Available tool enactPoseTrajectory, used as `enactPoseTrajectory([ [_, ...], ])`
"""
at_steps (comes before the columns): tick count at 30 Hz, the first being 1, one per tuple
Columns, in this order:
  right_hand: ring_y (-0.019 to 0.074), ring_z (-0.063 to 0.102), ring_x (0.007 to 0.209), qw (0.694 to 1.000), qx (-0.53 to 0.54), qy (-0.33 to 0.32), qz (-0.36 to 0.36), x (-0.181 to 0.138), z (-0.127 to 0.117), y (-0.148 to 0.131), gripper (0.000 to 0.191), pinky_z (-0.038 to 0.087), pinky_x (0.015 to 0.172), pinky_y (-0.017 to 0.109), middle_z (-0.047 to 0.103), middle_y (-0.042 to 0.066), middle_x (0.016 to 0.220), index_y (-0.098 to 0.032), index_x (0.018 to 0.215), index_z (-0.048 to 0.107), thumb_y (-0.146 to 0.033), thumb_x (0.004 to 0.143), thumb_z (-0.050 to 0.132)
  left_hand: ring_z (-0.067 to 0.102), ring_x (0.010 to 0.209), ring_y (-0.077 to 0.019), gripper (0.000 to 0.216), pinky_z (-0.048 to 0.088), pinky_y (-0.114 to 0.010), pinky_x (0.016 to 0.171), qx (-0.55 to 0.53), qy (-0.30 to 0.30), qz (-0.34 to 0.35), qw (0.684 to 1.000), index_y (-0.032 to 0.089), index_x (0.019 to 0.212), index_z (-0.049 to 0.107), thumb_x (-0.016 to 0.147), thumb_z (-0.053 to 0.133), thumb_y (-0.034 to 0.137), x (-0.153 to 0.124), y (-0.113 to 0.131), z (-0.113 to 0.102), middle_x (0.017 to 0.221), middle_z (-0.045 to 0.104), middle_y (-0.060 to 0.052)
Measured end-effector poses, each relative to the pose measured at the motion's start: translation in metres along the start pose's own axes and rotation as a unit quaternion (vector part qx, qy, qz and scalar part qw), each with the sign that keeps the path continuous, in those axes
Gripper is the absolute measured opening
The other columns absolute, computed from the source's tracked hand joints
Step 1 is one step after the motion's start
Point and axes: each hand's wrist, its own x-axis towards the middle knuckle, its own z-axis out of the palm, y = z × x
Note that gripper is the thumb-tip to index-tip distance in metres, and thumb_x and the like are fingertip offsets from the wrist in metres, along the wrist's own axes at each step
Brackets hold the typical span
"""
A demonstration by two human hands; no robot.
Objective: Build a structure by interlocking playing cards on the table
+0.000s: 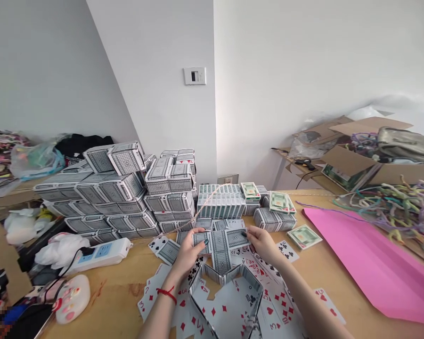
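Observation:
A T-shaped piece of joined playing cards (219,249), patterned grey backs facing up, is held between my two hands. My left hand (192,249) pinches its left end, thumb on top. My right hand (263,244) grips the right end between thumb and fingers. Just below, nearer to me, stands a heart-shaped frame of folded cards (214,274) with an open top. Loose playing cards (279,303), mostly face up, lie spread under and around the frame. A red string bracelet (167,295) circles my left wrist.
Stacked card blocks (109,188) rise at the back left. Green card packs (281,202) sit on blocks at the back right. A white power strip (101,254) and a white mouse-like object (72,299) are left. Pink paper (367,268) and a cardboard box (388,174) are right.

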Motion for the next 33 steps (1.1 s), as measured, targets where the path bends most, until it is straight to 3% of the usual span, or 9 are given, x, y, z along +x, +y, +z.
enactPoseTrajectory([
  [9, 0.0118, 0.047, 0.042, 0.996, 0.087, -0.006, 0.027, 0.005, 0.012, 0.013, 0.031, 0.034, 0.042, 0.022, 0.054, -0.001, 0.052, -0.019, 0.068, 0.048, -0.049, 0.076, 0.045, 0.06, 0.074, -0.0168, 0.04, 0.05, -0.031, 0.066, 0.04, 0.017, 0.029, 0.999, 0.02, 0.103, 0.05, 0.066, 0.064, 0.028, 0.004, -0.01, -0.004, 0.088, 0.061, -0.004],
  [22, 0.0093, 0.039, 0.038, 0.994, 0.105, -0.013, 0.036, 0.003, 0.023, 0.015, 0.028, 0.033, 0.042, 0.022, 0.056, -0.002, 0.05, -0.019, 0.07, 0.048, -0.046, 0.077, 0.044, 0.057, 0.086, -0.0195, 0.034, 0.044, -0.031, 0.079, 0.105, 0.035, 0.075, 0.991, 0.019, 0.099, 0.051, 0.067, 0.062, 0.023, 0.005, -0.01, -0.006, 0.093, 0.06, -0.004],
  [33, 0.0091, 0.039, 0.037, 0.992, 0.115, -0.035, 0.036, 0.007, 0.031, 0.018, 0.023, 0.031, 0.041, 0.021, 0.056, -0.004, 0.048, -0.021, 0.066, 0.043, -0.041, 0.077, 0.043, 0.055, 0.079, -0.0176, 0.031, 0.043, -0.029, 0.074, 0.125, 0.035, 0.099, 0.987, 0.019, 0.097, 0.049, 0.068, 0.06, 0.02, 0.007, -0.013, -0.006, 0.086, 0.058, -0.002],
])
